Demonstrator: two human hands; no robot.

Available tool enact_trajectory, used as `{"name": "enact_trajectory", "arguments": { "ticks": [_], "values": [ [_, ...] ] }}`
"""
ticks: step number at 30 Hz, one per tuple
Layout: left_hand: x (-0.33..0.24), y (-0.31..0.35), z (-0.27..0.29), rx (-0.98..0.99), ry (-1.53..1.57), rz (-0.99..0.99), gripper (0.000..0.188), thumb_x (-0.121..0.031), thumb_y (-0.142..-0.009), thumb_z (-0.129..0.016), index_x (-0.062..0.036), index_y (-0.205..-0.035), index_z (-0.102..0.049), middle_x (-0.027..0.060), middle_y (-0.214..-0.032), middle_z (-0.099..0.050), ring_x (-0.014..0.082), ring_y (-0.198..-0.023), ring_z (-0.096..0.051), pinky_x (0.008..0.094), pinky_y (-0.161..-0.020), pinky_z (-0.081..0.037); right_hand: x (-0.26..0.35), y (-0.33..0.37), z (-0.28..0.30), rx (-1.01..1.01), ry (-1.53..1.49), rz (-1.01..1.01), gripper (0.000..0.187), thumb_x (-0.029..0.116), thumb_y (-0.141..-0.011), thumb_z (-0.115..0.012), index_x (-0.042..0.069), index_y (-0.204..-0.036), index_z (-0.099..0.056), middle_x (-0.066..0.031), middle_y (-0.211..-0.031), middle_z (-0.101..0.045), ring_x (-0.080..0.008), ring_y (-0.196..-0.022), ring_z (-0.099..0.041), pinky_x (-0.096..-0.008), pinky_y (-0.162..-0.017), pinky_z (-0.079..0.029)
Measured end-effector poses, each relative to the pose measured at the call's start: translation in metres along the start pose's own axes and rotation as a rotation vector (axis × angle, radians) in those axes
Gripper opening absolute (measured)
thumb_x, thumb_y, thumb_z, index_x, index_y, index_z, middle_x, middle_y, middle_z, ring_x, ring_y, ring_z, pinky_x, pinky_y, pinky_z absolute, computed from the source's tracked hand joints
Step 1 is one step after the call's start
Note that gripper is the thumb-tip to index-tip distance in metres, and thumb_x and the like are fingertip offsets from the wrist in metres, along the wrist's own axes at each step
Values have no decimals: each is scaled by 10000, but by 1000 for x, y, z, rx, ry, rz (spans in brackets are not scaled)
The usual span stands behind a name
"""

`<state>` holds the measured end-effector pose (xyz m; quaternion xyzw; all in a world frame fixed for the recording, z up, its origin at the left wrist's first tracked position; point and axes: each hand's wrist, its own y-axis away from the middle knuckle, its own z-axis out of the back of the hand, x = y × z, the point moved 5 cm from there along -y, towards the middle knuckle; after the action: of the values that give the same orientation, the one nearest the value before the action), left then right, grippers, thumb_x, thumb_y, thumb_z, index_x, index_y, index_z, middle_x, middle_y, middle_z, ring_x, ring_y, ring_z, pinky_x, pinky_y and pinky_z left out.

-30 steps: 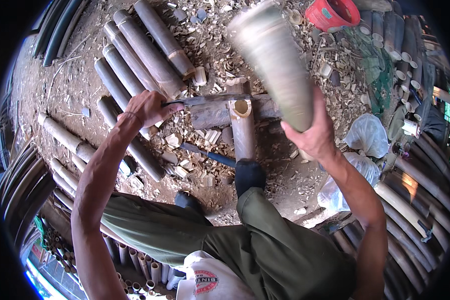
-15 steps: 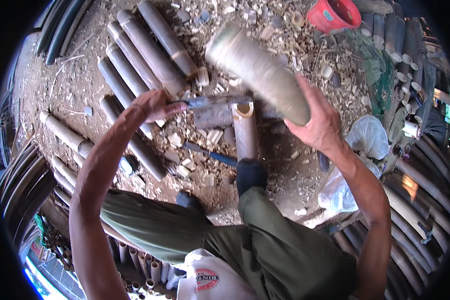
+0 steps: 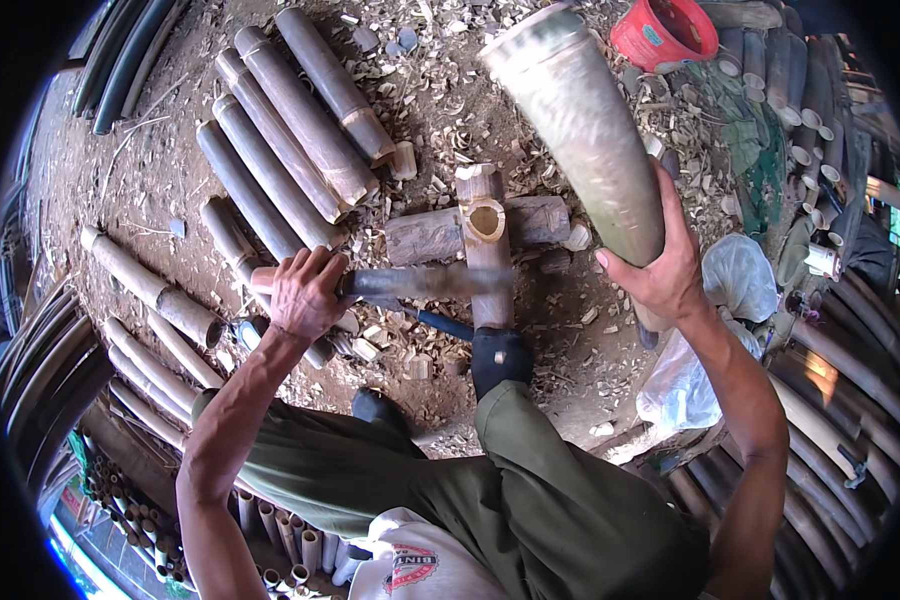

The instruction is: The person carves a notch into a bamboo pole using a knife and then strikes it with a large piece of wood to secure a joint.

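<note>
In my left hand, the fingers are wrapped round the wooden handle of a long-bladed knife. Its dark blade points right and passes over a bamboo tube. That tube has a pale cut opening in its upper side and lies across a short log. My right hand grips the narrow lower end of a thick, pale bamboo club, raised with its wide end away from me. A black shoe on my foot presses on the tube's near end.
Several bamboo tubes lie in a row at the far left. A blue-handled tool rests among wood chips near my feet. Clear plastic bags sit at right, a red bucket at far right. Stacked bamboo poles line the right side.
The knife has come nearer to me, off the cut opening, which is now uncovered. The bamboo club has swung more upright and to the right.
</note>
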<state>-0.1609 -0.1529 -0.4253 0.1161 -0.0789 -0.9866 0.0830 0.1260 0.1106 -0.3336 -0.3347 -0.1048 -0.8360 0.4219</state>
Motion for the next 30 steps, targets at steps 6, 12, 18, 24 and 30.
{"name": "enact_trajectory", "arguments": {
  "ticks": [6,12,18,24,30],
  "values": [
    [24,-22,-21,121,103,80,287,-307,-773,-767,-80,-888,-635,67,-878,-601,258,-866,-611,435,-727,-509,2,15,-24,279,90,529,995,187,-558,-858,109,-1442,-407,-167,-1185,-584,-308,-957,-640,-407,-817,-550],
    [30,-42,-17,221,15,66,387,-450,-843,-686,-70,-852,-612,96,-863,-624,253,-767,-631,425,-659,-519,-14,23,-33,483,434,432,1079,198,-503,-867,210,-1467,-382,-117,-1180,-547,-278,-902,-585,-412,-732,-532],
    [76,-39,-6,43,881,831,765,-651,-864,-566,31,-1208,-522,209,-840,-660,242,-672,-643,451,-661,-550,-29,141,-37,305,179,37,983,183,-569,-842,87,-1435,-387,-182,-1218,-548,-349,-1026,-587,-438,-859,-516],
    [150,-33,-8,-338,179,898,616,-311,-915,-583,50,-1307,-274,352,-1085,-569,470,-987,-608,503,-884,-495,-33,306,-104,81,41,-761,1005,190,-669,-844,48,-1470,-255,-283,-1338,-467,-452,-1220,-483,-476,-1009,-429],
    [23,-41,-28,-298,-45,301,419,-34,-823,-552,28,-1226,-453,196,-1011,-526,325,-1008,-513,430,-872,-469,-32,413,-151,12,107,-1012,1058,199,-679,-838,41,-1483,-170,-320,-1384,-345,-506,-1249,-358,-570,-1062,-309]
  ]
}}
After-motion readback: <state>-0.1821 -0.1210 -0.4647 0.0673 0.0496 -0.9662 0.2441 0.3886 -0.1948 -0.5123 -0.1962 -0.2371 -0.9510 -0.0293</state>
